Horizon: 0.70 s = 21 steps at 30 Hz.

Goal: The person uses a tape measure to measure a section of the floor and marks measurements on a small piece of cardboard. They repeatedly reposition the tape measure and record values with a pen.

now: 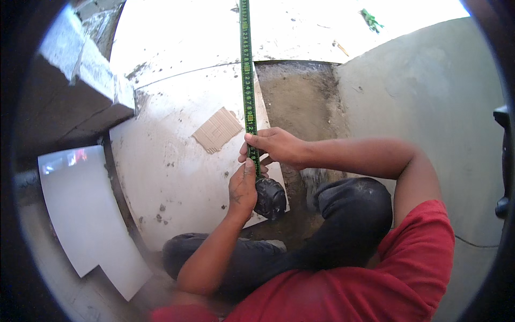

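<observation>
Left hand (243, 188): thumb and fingers closed on the tape, just above the case; palm contact with case unclear.
Right hand (281, 148): pinching the tape a bit farther out, thumb on top.
Tape (247, 80): green blade, pulled out, runs from the hands past the top of view.
Case (270, 198): black, beside left hand, in front of the dark-trousered knees.
Cardboard (217, 130): ribbed scrap on the white floor tile (171, 182), left of tape.
Notched tile (88, 209): white, far left.
Dirt strip (300, 96): right of tape, along the wall (424, 102).
</observation>
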Each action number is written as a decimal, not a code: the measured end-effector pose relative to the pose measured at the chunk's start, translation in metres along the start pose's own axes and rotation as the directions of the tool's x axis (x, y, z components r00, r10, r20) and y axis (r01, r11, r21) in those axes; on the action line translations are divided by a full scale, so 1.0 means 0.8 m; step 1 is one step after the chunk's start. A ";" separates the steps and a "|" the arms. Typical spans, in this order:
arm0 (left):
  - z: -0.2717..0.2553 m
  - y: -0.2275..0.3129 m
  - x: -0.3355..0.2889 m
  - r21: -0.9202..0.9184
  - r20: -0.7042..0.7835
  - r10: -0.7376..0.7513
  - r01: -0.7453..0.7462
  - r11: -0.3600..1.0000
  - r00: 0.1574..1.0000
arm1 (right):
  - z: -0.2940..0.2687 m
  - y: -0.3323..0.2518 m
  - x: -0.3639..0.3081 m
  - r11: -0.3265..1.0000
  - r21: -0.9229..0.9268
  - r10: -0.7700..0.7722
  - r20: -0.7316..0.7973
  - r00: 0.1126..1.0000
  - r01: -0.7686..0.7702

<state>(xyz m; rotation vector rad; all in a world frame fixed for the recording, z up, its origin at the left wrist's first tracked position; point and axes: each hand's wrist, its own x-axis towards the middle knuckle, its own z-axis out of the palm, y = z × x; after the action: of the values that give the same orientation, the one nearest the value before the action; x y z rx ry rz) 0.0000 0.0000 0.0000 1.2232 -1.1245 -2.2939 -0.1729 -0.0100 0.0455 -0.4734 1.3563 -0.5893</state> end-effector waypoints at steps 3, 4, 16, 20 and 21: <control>0.005 0.008 0.013 0.077 0.011 -0.008 0.007 0.997 1.000 | -0.028 -0.019 0.001 0.998 0.011 -0.060 -0.069 0.996 0.061; 0.014 0.009 0.032 0.120 0.042 0.023 -0.028 0.992 0.999 | -0.063 -0.032 0.002 0.995 -0.028 -0.103 -0.115 0.988 0.101; 0.098 0.125 0.081 0.369 -0.251 -0.307 0.384 0.846 0.918 | -0.317 -0.135 -0.001 0.936 0.229 -0.186 -0.317 0.930 0.266; 0.154 0.217 0.056 0.479 -0.238 -0.305 0.385 0.789 0.922 | -0.347 -0.180 -0.031 0.912 0.327 -0.117 -0.369 0.922 0.247; 0.168 0.241 0.053 0.474 -0.252 -0.358 0.437 0.765 0.899 | -0.350 -0.185 -0.034 0.887 0.390 -0.084 -0.391 0.917 0.247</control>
<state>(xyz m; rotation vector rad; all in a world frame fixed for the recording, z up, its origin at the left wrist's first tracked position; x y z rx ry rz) -0.1499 -0.0822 0.1669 1.9754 -1.6297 -2.1842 -0.4700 -0.1006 0.1146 -0.1164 1.4844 -1.1409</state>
